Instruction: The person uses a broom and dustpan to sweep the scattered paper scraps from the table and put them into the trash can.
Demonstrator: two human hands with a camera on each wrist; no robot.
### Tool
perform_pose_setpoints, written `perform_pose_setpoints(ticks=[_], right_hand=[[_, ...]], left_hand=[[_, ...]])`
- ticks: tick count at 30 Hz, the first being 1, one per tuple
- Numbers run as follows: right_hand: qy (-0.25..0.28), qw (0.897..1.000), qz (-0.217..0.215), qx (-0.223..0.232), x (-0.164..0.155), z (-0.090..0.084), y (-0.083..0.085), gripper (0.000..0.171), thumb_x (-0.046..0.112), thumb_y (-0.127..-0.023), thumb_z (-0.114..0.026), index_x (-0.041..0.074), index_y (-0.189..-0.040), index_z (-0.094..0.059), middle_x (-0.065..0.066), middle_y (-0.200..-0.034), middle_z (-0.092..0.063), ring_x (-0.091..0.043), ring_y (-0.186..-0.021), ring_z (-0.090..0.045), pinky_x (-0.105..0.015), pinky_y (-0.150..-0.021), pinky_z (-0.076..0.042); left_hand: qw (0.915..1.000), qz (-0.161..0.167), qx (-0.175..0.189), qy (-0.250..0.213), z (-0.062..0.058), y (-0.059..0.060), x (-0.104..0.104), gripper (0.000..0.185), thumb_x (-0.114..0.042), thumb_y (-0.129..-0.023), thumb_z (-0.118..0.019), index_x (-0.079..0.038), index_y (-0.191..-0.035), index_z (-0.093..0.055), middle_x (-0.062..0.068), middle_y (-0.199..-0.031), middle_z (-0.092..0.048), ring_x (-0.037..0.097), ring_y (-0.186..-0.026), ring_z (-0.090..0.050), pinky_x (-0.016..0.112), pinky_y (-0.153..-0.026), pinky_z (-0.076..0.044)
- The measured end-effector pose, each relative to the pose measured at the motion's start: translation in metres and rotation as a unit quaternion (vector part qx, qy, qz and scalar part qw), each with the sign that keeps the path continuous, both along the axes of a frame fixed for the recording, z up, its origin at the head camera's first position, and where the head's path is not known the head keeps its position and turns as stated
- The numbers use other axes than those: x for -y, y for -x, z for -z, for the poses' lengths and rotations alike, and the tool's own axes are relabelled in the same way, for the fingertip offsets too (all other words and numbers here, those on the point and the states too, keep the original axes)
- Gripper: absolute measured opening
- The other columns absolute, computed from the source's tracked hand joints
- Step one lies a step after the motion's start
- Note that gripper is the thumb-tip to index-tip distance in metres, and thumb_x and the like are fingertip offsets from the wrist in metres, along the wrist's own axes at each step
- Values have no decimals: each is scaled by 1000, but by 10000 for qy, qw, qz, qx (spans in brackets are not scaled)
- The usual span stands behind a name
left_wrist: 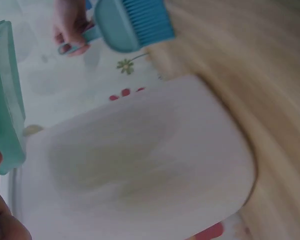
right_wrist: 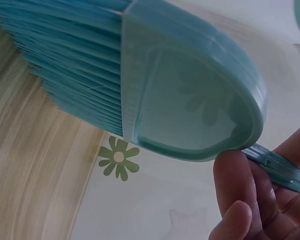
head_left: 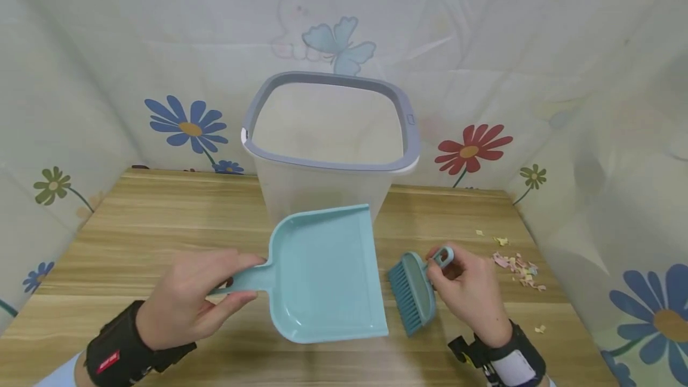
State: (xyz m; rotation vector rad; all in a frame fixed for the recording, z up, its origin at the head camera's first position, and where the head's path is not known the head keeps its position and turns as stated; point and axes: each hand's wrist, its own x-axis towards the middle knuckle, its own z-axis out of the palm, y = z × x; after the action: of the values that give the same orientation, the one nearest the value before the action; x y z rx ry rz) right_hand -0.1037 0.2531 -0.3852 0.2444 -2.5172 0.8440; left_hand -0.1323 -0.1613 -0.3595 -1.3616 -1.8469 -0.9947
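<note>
Head view: my left hand (head_left: pixel 185 303) grips the dustpan (head_left: pixel 328 273) handle at lower centre of the frame, above the surface (head_left: pixel 134 226); my right hand (head_left: pixel 467 291) pinches the brush (head_left: pixel 414 294) just right of it, bin (head_left: pixel 328 142) behind. Left wrist: brush at top, bin filling the middle. Right wrist: my fingers (right_wrist: pixel 240 190) clasp the brush handle at lower right.

- Left wrist view blurred throughout; bin (left_wrist: pixel 140 160) a pale smear, its rim not traceable.
- Dustpan (left_wrist: pixel 5 100) cut off by that view's left edge, handle out of sight.
- Left hand (left_wrist: pixel 0 200) cropped at the corner, grip not visible there.
- Brush (right_wrist: pixel 155 85) cropped by the right wrist view's top and left edges.
- Paper scraps (head_left: pixel 518 267) too small to make out singly.
- Dustpan handle (head_left: pixel 242 282) mostly hidden by fingers.
</note>
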Motion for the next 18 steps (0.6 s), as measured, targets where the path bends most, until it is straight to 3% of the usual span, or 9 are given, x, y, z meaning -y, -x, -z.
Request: perform_pose_setpoints(ticks=[8,11,18], right_hand=[[-33,9999,-34,-137,-1,1,1,18,-5,-82,-71,13,-84,-69,5,-65,-65,3,-51,-51,-16,-48,-43],[-15,9998,-56,-193,0,0,0,19,-6,-82,-71,13,-84,-69,6,-65,-64,3,-52,-50,-16,-48,-42],[23,9998,-52,-205,0,0,0,18,-5,-82,-72,13,-84,-70,8,-65,-62,2,-53,-49,-15,-49,-41]], left_hand=[[9928,-106,890,795,45,1,-4,32,-21,-95,-77,-11,-124,-70,-9,-104,-73,-1,-83,-62,14,-73,-52],[9836,-224,1243,1284,54,2,-4,35,-18,-93,-79,-17,-126,-69,-13,-108,-72,-5,-87,-63,14,-77,-53],[9587,-524,1891,2058,71,5,-1,23,-30,-100,-70,-23,-122,-70,-20,-104,-70,-7,-85,-59,19,-75,-53]])
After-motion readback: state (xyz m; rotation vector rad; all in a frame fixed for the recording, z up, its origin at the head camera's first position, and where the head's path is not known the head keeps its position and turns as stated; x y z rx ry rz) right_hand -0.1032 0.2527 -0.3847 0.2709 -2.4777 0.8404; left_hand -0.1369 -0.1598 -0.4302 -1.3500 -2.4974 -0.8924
